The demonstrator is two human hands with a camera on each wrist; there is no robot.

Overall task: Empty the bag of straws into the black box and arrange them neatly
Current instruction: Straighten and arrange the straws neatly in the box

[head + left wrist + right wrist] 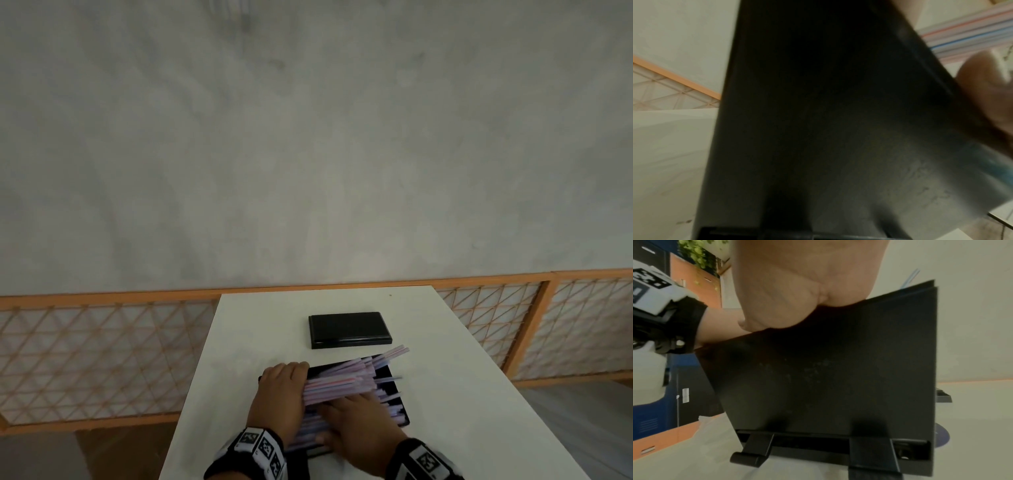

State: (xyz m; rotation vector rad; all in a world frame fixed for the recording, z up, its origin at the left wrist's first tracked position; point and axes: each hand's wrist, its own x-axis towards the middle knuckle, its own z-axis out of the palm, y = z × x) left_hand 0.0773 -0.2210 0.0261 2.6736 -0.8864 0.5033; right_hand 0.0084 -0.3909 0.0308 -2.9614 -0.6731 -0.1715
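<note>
A black box [386,372] sits on the white table [462,394] and holds a loose bundle of pale pink, blue and white straws [346,380], which fan out over its far right corner. My left hand [279,394] is at the box's left end, fingers curled round the ends of the straws. My right hand [363,428] lies flat on the nearer straws. In the left wrist view the box wall [818,113] fills the frame, with straws [972,32] at top right. The right wrist view shows my palm [797,280] above the box's side [838,369], with the fingers hidden. I see no bag clearly.
The black lid [347,329] lies flat on the table just beyond the box. An orange-framed lattice fence [102,356] runs behind the table, under a grey wall. The table's left edge is close to my left wrist.
</note>
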